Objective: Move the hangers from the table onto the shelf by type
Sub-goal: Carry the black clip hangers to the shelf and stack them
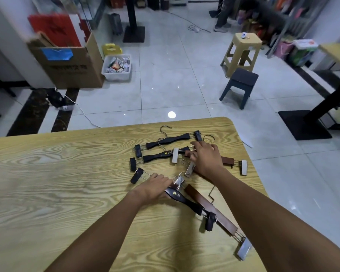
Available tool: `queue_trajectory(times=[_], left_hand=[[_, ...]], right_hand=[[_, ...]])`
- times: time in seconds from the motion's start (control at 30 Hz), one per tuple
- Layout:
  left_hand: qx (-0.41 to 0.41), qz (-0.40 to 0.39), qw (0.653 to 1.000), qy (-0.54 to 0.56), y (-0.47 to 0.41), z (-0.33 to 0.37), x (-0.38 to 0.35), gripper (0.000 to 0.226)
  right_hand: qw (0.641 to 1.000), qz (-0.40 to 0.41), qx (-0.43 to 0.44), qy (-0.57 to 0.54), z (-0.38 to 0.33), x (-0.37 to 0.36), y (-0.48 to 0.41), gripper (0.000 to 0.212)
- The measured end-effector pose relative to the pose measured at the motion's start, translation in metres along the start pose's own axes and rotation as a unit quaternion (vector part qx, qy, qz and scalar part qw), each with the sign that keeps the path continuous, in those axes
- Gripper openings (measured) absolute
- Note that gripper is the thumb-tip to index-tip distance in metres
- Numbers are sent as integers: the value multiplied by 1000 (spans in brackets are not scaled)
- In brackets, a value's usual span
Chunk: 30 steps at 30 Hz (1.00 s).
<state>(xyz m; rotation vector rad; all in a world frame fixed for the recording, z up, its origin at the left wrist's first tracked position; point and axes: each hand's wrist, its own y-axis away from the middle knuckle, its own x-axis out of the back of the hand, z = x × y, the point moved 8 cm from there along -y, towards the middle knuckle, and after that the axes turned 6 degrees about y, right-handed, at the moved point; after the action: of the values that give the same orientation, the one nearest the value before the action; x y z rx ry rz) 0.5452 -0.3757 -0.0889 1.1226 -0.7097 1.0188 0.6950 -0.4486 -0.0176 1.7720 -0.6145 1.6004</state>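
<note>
Several clip hangers lie tangled on the wooden table (57, 173). Two black hangers (167, 141) (157, 156) rest at the far side. A third black hanger (185, 200) lies nearer, and my left hand (155, 186) is closed over its middle. A brown hanger with silver clips (227, 160) lies under my right hand (205, 157), which presses on its bar with fingers curled. Another brown hanger (212, 211) stretches toward the table's right edge, ending in a silver clip (244, 249). No shelf can be made out clearly.
Beyond the table is a tiled floor with a dark stool (240, 84), a beige stool (242, 51), a cardboard box (71, 63), a clear bin (118, 67) and a cable (82, 112). A second table (338, 54) stands at right. A person's legs (223, 16) show far back.
</note>
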Motion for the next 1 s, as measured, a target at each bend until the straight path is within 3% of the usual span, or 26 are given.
queue_trajectory(times=[0.13,0.47,0.7,1.0], left_hand=[[32,-17,998,-56,25,-17,10,37],[213,119,969,-22,115,-90,49,39],[304,176,936,3,173,-142,65,42],[347,239,906,43,180,-182,83,38]], right_hand=[[1000,12,15,2,-8,16,-4,49],[995,11,86,41,-51,28,-18,43],[988,-42,127,76,-82,7,-29,50],[986,-84,116,81,-82,-19,-72,45]])
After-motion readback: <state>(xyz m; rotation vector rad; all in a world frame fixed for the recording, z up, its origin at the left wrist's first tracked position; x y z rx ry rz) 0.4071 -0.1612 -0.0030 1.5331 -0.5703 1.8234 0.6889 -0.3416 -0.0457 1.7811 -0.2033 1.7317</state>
